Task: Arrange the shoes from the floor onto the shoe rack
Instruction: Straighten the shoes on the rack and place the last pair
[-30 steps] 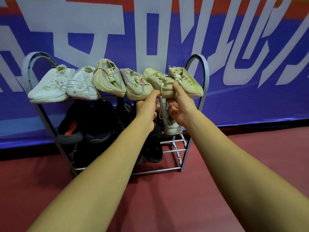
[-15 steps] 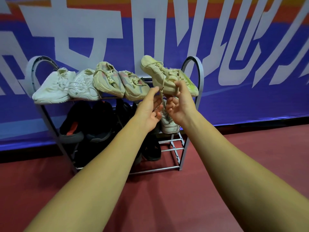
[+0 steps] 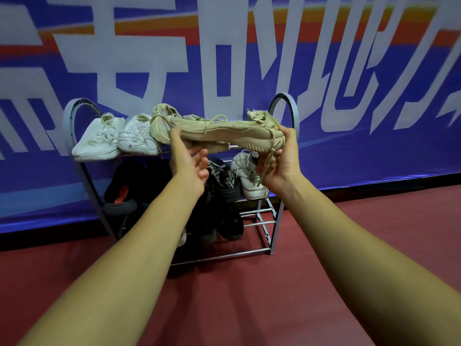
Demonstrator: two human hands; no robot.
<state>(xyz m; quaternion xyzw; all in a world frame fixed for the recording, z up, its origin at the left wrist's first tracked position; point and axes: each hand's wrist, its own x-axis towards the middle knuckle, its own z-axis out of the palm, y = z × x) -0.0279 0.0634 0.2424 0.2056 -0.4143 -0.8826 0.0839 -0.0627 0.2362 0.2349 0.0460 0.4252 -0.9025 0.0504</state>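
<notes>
Beige shoe [image 3: 224, 134] held in the air, lying lengthwise across the front of the shoe rack [image 3: 287, 106] at the level of its top shelf, pale ribbed sole turned toward the camera. Right hand [image 3: 284, 166] takes the shoe's right end: thumb up over the tip, fingers curled beneath, a firm grip. A loose lace [image 3: 267, 163] hangs down across that palm. Left hand [image 3: 188, 161] at the shoe's left end: thumb raised against it, fingers spread and relaxed underneath, no closed grip, contact only. Both forearms reach straight forward, bare. Behind the held shoe, on the top shelf: two white sneakers [image 3: 99, 138] side by side at the left end, then a second beige shoe [image 3: 159, 118] partly hidden, and at the right end a yellowish shoe [image 3: 264, 118] showing just above the held one. Middle shelf: a black slip-on with an orange lining [image 3: 119, 191] at left, black sneakers [image 3: 227, 186] in the middle, one white sneaker [image 3: 245, 171] at right, toe pointing down. More dark shoes lower down, too shadowed to sort out. The rack stands on a red floor [image 3: 249, 295] against a blue banner [image 3: 374, 146] with large white characters.
</notes>
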